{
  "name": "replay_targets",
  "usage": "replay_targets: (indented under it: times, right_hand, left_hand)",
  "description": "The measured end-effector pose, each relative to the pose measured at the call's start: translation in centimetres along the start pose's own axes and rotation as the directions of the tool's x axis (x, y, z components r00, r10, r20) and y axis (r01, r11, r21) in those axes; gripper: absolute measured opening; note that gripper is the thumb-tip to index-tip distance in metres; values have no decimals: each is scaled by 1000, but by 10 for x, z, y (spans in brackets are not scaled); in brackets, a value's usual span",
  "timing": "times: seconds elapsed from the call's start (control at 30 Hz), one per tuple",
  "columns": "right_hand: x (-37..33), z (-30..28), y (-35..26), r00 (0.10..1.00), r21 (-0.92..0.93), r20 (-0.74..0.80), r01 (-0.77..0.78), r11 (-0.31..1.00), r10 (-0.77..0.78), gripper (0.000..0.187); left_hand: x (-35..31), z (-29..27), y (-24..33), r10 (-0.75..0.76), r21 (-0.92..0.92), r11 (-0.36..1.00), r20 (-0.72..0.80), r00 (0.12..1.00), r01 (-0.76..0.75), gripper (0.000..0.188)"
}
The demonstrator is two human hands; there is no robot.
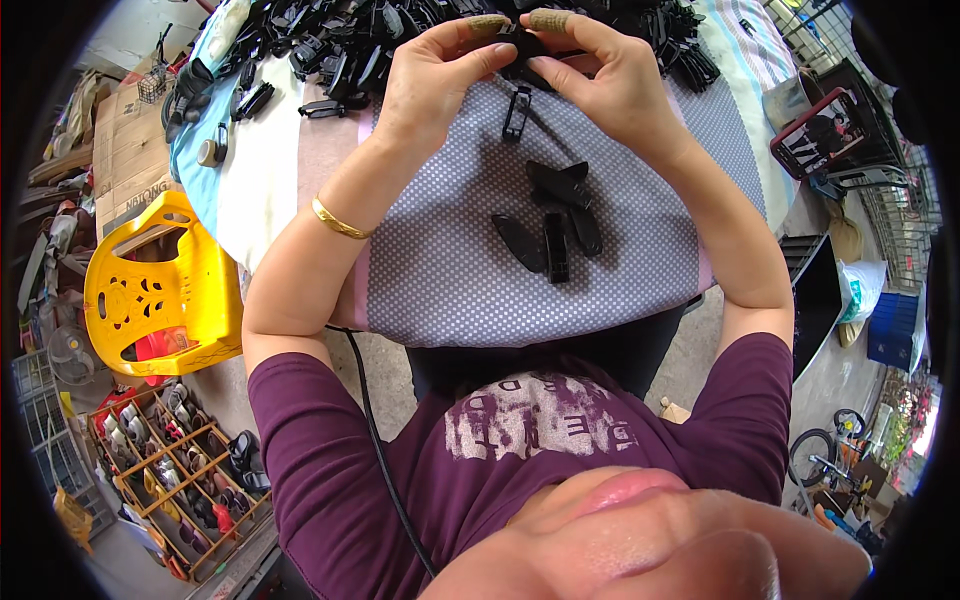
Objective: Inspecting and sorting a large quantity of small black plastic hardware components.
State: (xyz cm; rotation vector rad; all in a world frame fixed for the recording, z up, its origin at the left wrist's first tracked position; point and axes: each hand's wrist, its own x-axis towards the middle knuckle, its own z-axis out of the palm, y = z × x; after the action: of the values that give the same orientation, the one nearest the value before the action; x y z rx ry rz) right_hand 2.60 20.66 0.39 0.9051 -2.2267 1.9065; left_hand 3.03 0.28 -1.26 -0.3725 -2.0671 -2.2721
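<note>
Over the far part of the cloth-covered table [430, 270], my left hand [430, 85] and my right hand [615, 90] meet. Between thumbs and forefingers they pinch a small black plastic piece [527, 62], partly hidden by the fingers. Tan covers sit on both forefingertips. Just below the hands lies a narrow black open-framed piece [517, 114]. Nearer to me rest several loose black parts: a pointed oval one [517, 243], a straight narrow one [556, 250] and an overlapping group [558, 184]. Beyond my hands spreads a large heap of similar black pieces [345, 45].
A yellow plastic chair [205, 300] stands left of the table. At the right edge, a phone [818, 132] is propped up beside a metal container [787, 103]. A black cable [372, 430] runs down past my left side. Shoes fill a wooden rack [165, 470] at lower left.
</note>
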Motion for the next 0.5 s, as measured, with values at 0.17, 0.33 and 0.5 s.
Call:
replay_targets:
  times: [0.17,0.33,0.5]
  right_hand:
    - [-1,3,9,978,-305,-16,193,933,-208,39]
    - [-1,6,13,897,-548,26,381,744,-441,40]
    - [2,2,14,992,-449,27,119,886,-120,40]
  left_hand:
    - [-4,9,-3,-7,-152,988,-52,999,-1,35]
    - [-4,7,1,-18,-95,995,-35,999,14,31]
    - [0,-7,-5,47,-210,976,-7,999,-48,28]
